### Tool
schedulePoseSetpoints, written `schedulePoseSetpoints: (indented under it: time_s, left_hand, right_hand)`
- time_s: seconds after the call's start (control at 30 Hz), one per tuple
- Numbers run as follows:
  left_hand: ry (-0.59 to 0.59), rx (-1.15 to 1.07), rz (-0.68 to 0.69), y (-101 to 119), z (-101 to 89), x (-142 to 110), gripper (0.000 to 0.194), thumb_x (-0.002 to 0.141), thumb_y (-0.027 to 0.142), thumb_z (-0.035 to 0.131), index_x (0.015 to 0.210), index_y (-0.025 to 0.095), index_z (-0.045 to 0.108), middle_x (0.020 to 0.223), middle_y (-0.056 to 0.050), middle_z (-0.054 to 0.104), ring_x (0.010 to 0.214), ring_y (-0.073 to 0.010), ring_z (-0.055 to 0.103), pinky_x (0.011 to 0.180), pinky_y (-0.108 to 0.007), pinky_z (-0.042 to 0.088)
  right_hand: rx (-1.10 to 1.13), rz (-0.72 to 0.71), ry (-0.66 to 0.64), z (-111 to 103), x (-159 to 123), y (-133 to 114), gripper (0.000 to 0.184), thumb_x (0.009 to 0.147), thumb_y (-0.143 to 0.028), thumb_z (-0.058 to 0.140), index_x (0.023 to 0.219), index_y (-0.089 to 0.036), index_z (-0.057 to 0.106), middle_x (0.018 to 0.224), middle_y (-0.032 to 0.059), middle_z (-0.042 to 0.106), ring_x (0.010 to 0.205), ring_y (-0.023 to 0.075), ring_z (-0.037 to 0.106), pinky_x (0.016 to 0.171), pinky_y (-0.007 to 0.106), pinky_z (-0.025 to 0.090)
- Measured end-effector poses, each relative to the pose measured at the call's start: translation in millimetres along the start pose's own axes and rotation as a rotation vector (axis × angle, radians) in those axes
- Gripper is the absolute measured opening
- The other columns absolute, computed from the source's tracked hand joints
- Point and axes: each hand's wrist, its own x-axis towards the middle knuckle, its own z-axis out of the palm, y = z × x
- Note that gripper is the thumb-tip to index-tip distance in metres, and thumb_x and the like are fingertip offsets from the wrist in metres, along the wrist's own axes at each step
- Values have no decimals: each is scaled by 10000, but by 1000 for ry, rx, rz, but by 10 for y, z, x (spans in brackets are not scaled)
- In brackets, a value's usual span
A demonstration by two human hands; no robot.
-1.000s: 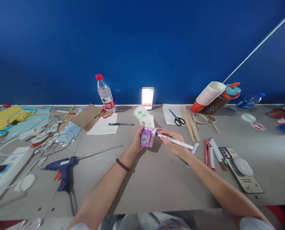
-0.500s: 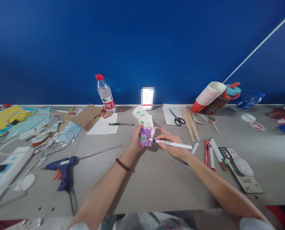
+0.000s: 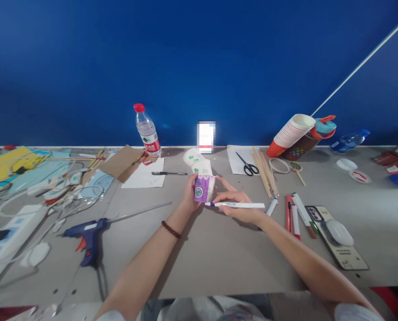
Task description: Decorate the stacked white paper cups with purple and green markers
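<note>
In front of me my left hand (image 3: 190, 196) is closed around the side of a paper cup (image 3: 204, 189) with purple colouring, scallops and a round emblem. White paper cups (image 3: 201, 166) with green prints adjoin its far end; how they are joined is hidden. Between the fingers of my right hand (image 3: 237, 203) is a white marker (image 3: 244, 205) with a purple tip end, pointing left at the cup's lower edge. Whether the tip touches the cup I cannot tell. My right index finger reaches towards the cup's upper right side.
A hot glue gun (image 3: 90, 236) and power strip (image 3: 13, 240) lie left. Behind stand a water bottle (image 3: 147, 131) and a blurred white screen (image 3: 206, 136). Scissors (image 3: 247, 165), wooden sticks (image 3: 266, 171), stacked cups (image 3: 291, 133), markers (image 3: 294, 216) and a phone (image 3: 339, 240) are right.
The marker tip has moved down from the purple face to the cup's lower edge, and the marker lies more level. The cup has shifted slightly left in my left hand.
</note>
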Motion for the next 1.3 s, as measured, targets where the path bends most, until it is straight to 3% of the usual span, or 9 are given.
schedulePoseSetpoints:
  time_s: [0.13, 0.33, 0.47, 0.7, 1.0, 1.3]
  left_hand:
    - [-9, -10, -10, -3, -12, -1, 442, 810, 463, 563, 1043, 94, 634, 811, -124, 725, 704, -262, 706, 674, -374, 557]
    - [-23, 3, 22, -15, -5, -1, 448, 823, 492, 574, 1035, 101, 637, 813, -113, 724, 721, -251, 706, 678, -359, 560]
    - [-24, 6, 8, -19, 6, 10, 415, 832, 464, 569, 1017, 100, 641, 798, -105, 723, 687, -240, 699, 636, -343, 557]
    - [-33, 8, -34, -10, 25, -21, 392, 830, 418, 531, 954, 78, 681, 763, -131, 725, 713, -269, 703, 712, -380, 560]
    - [-20, 23, -67, -12, -6, -12, 506, 843, 494, 501, 998, 47, 680, 711, -146, 712, 610, -247, 677, 598, -340, 528]
    - [-28, 13, -35, -23, 10, -5, 423, 838, 480, 547, 925, 85, 672, 700, -117, 709, 579, -218, 672, 583, -315, 533]
  right_hand:
    - [81, 14, -3, -19, 2, 8, 186, 762, -219, 689, 913, -277, 780, 1600, 5, 281, 1250, 305, 582, 841, 342, 591]
    - [196, -31, 77, -1, 24, 79, 153, 758, -293, 737, 906, -267, 770, 1501, 52, 463, 1342, 312, 492, 966, 402, 536]
    - [260, -70, 113, -3, 37, 77, 184, 795, -358, 715, 930, -240, 756, 1445, 92, 529, 1319, 310, 520, 1013, 443, 494]
    - [247, -186, 263, -33, 79, 116, 193, 824, -412, 682, 915, -251, 735, 1023, 77, 762, 1279, 305, 560, 1020, 474, 480]
    - [151, -132, 321, -10, 82, 114, 226, 821, -419, 676, 941, -234, 724, 1191, 111, 714, 1215, 297, 612, 972, 439, 520]
    - [148, -113, 297, -1, 61, 100, 226, 832, -409, 666, 968, -235, 715, 1215, 104, 705, 1142, 273, 655, 945, 421, 536]
